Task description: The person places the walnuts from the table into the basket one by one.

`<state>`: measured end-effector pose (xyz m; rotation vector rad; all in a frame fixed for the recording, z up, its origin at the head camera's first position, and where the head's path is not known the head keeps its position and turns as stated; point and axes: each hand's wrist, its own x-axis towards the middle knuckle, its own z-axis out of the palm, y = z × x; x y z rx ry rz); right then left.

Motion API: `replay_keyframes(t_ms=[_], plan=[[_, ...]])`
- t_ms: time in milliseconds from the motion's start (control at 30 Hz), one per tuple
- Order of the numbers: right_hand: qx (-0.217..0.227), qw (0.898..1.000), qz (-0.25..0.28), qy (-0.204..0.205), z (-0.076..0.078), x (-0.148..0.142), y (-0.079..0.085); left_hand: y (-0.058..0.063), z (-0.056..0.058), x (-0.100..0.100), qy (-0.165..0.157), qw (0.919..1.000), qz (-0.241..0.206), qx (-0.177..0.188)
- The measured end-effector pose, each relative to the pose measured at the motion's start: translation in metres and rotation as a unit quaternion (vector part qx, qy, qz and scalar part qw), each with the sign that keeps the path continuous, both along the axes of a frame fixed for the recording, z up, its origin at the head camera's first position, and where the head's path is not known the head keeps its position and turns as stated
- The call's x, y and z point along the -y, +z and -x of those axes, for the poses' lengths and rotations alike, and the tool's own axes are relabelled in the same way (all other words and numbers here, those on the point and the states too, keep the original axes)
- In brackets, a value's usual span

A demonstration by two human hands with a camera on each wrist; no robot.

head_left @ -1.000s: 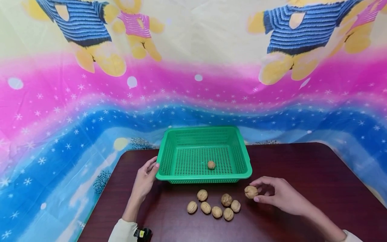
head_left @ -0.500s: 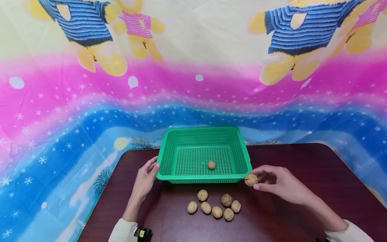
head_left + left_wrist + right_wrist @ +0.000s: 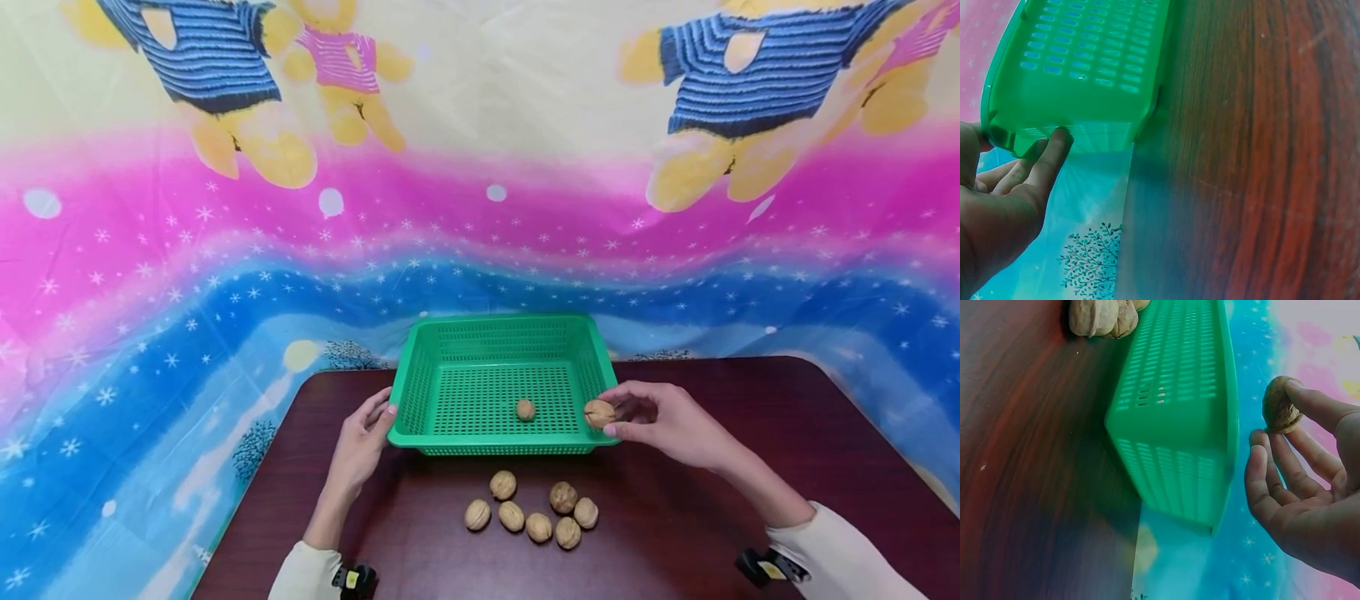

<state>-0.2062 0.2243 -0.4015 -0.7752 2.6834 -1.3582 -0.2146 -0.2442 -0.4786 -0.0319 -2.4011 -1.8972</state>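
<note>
Between the thumb and fingers of my right hand [image 3: 671,422] a walnut [image 3: 599,414] is pinched, over the right rim of a green plastic basket [image 3: 502,439]. In the right wrist view this walnut [image 3: 1281,405] shows above the rim level, apart from the basket's wall [image 3: 1172,447]. My left hand [image 3: 358,446] holds the basket at its left front corner; the left wrist view shows the thumb at the rim and the fingers against the outer wall [image 3: 1072,106]. One walnut [image 3: 526,409] lies on the slotted floor inside.
In front of the basket, several walnuts [image 3: 538,527] lie loosely grouped on the dark reddish wooden table [image 3: 420,558]. Behind the table's back edge hangs a cloth [image 3: 480,200] printed with bears and snowflakes. Both wrists carry black camera bands [image 3: 771,568].
My right hand has risen and moved left and away from me with its walnut, from beside the front right corner to over the rim. My left hand and the basket have stayed put.
</note>
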Motion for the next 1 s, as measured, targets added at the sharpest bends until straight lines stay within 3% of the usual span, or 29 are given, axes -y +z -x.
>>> replay_keyframes(t_ms=[500,1000], plan=[[-0.011,0.999,-0.038,0.022,0.045,0.043,-0.016,0.000,-0.001,0.000,-0.001,1.0000,-0.002,-0.001],[0.018,0.997,-0.050,0.050,0.070,0.080,-0.032,0.001,-0.001,0.000,-0.001,1.0000,-0.004,0.000]])
